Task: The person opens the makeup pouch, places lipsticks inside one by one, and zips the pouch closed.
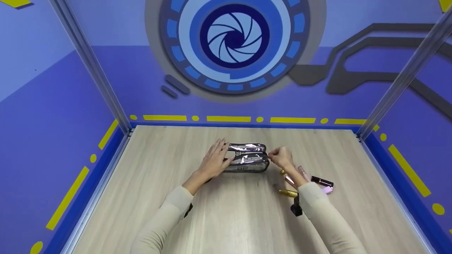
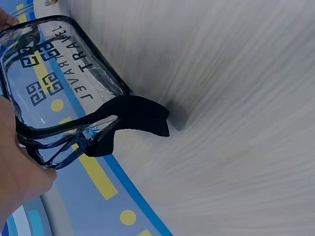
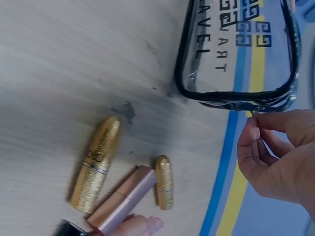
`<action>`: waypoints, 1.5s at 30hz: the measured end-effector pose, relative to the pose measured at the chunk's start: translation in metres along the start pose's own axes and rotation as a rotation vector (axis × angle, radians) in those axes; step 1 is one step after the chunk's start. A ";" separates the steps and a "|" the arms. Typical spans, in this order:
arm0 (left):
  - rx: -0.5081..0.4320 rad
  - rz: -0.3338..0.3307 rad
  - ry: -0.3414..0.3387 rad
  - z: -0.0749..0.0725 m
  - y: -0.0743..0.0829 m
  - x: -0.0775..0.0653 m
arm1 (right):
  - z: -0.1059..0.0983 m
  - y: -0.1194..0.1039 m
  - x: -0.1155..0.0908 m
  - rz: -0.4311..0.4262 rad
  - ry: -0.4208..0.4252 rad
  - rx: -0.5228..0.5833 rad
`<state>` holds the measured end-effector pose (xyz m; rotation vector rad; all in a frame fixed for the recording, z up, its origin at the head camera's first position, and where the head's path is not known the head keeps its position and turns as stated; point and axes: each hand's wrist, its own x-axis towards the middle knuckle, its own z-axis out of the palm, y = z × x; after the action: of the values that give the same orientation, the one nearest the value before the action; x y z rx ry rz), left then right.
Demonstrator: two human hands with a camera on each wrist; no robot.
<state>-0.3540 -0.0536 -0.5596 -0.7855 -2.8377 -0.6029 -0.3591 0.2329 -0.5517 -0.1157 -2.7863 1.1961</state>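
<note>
A clear travel bag (image 1: 247, 167) with black trim lies on the wooden table, its top seam facing up. Dark lettering shows through its side in the left wrist view. My left hand (image 1: 213, 160) holds the bag's left end, thumb on the near side and fingers laid across the top. At the other end, my right hand (image 3: 280, 152) pinches a tiny piece at the seam, seemingly the zipper pull, between thumb and forefinger. A black strap (image 2: 140, 113) sticks out from the bag's left end.
Right of the bag lie several cosmetic tubes: a gold one (image 3: 96, 164), a smaller gold one (image 3: 165, 183), a rose-gold one (image 3: 123, 196), a black one (image 1: 322, 181) and a lilac one (image 1: 327, 190). Blue panels (image 1: 233, 109) wall in the table's back and sides.
</note>
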 end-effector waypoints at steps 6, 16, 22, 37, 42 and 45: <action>0.002 0.006 -0.020 0.002 0.000 0.000 | 0.012 0.011 -0.002 0.010 -0.050 -0.045; 0.005 -0.007 -0.075 0.001 -0.007 0.001 | 0.004 0.014 0.011 -0.075 -0.222 -0.050; 0.009 0.000 -0.077 0.000 -0.007 0.003 | -0.023 0.028 0.016 -0.200 -0.251 -0.262; 0.004 -0.018 -0.078 0.007 -0.011 0.002 | -0.025 0.079 0.000 -0.369 -0.227 -0.617; 0.008 -0.011 -0.096 0.006 -0.009 0.000 | -0.018 0.090 0.004 -0.358 -0.213 -0.654; 0.005 -0.002 -0.094 0.005 -0.010 0.000 | -0.013 0.093 0.007 -0.335 -0.196 -0.672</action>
<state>-0.3591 -0.0592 -0.5675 -0.8319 -2.9236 -0.5738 -0.3614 0.3074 -0.6098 0.4188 -3.0801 0.1836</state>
